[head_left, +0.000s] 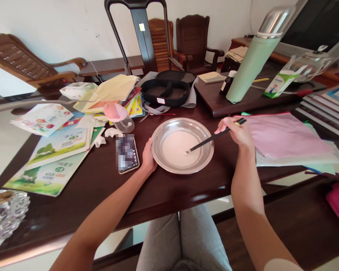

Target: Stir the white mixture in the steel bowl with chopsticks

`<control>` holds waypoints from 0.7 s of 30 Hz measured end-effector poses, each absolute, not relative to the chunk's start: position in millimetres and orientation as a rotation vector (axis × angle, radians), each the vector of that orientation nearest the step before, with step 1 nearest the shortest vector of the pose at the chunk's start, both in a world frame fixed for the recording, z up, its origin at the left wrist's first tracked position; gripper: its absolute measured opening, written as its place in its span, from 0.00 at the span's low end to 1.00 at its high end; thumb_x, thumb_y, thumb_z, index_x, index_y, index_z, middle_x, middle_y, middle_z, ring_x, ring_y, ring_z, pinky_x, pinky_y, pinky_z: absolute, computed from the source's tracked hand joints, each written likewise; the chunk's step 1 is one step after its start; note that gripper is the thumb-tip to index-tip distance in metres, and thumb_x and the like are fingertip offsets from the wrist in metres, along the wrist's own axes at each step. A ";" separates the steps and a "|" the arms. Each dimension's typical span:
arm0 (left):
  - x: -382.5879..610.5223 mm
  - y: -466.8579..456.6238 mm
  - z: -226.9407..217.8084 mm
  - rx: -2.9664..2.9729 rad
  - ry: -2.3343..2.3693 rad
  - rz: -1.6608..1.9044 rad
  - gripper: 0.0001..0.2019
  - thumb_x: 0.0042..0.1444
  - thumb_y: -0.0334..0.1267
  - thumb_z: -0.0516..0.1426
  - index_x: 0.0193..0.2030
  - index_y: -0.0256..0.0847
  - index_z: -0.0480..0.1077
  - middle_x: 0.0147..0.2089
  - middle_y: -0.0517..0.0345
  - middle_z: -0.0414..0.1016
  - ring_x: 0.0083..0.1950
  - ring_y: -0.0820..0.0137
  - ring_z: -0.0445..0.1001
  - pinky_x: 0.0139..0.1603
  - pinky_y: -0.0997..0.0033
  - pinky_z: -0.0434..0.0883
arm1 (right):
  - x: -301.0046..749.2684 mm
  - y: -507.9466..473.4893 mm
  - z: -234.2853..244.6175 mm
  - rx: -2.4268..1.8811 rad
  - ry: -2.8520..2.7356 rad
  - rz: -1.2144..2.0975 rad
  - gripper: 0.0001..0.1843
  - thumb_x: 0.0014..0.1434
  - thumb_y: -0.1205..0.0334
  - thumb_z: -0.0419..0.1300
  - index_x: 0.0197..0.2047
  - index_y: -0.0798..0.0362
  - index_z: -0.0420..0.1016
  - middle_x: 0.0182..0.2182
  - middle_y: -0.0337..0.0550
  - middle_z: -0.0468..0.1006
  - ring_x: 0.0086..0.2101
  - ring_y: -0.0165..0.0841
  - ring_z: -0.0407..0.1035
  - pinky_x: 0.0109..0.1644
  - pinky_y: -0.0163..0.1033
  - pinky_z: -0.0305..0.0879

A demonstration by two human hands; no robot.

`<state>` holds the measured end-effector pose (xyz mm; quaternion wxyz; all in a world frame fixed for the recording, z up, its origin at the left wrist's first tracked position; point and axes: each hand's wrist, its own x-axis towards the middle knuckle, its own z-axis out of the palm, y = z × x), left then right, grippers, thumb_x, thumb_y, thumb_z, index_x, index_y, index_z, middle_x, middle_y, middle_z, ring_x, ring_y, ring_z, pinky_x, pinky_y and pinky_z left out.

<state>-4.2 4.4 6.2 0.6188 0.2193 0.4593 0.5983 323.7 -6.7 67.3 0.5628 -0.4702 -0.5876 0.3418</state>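
A round steel dish (pixel 158 160) stands on the dark wooden table, with a pale, milky-looking substance (pixel 175 145) spread over its bottom. My left hand (pixel 149 156) grips the dish at its left rim; some of its fingers are hidden behind and under the edge. My right hand (pixel 235 131) is closed around black chopsticks (pixel 209 142), held at a slant from the right. Their tips dip into the pale substance near the dish's middle. Whether there are one or two sticks is hard to tell. A phone (pixel 127 153) with a blurred screen lies left of my left hand.
A pink-lidded cup (pixel 119 117), crumpled tissues (pixel 100 141) and booklets (pixel 51 165) lie to the left. Behind the dish sits an open black case (pixel 165 92). A tall green thermos (pixel 254 64) stands at back right, near a pink folder (pixel 285 133). A glass ashtray (pixel 15 214) is front left.
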 end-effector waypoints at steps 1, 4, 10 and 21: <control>-4.4 4.5 5.9 0.503 1.056 1.379 0.19 0.48 0.56 0.73 0.35 0.43 0.77 0.38 0.57 0.86 0.55 0.55 0.83 0.59 0.60 0.78 | 319.8 -6.2 68.4 -1.099 -1.433 0.859 0.28 0.61 0.32 0.70 0.22 0.46 0.80 0.25 0.42 0.85 0.31 0.42 0.82 0.46 0.49 0.78; -4.7 4.8 5.0 0.496 1.057 1.383 0.20 0.48 0.56 0.73 0.35 0.43 0.78 0.39 0.56 0.86 0.54 0.55 0.83 0.58 0.60 0.78 | 305.1 -4.2 73.4 -1.101 -1.534 0.939 0.27 0.58 0.30 0.71 0.26 0.46 0.83 0.28 0.43 0.88 0.35 0.43 0.84 0.49 0.49 0.79; -4.8 5.5 3.6 0.481 1.057 1.391 0.19 0.48 0.55 0.73 0.34 0.42 0.78 0.38 0.56 0.86 0.52 0.56 0.84 0.57 0.61 0.78 | 318.2 -6.6 70.7 -1.156 -1.320 0.728 0.28 0.61 0.32 0.70 0.23 0.45 0.80 0.25 0.41 0.86 0.32 0.43 0.83 0.52 0.51 0.78; -4.0 4.4 6.1 0.505 1.043 1.378 0.19 0.49 0.55 0.72 0.35 0.43 0.79 0.39 0.55 0.86 0.54 0.54 0.84 0.58 0.59 0.78 | 302.8 -2.6 75.0 -1.150 -1.483 0.844 0.27 0.57 0.30 0.72 0.27 0.45 0.83 0.29 0.42 0.89 0.37 0.44 0.85 0.52 0.50 0.79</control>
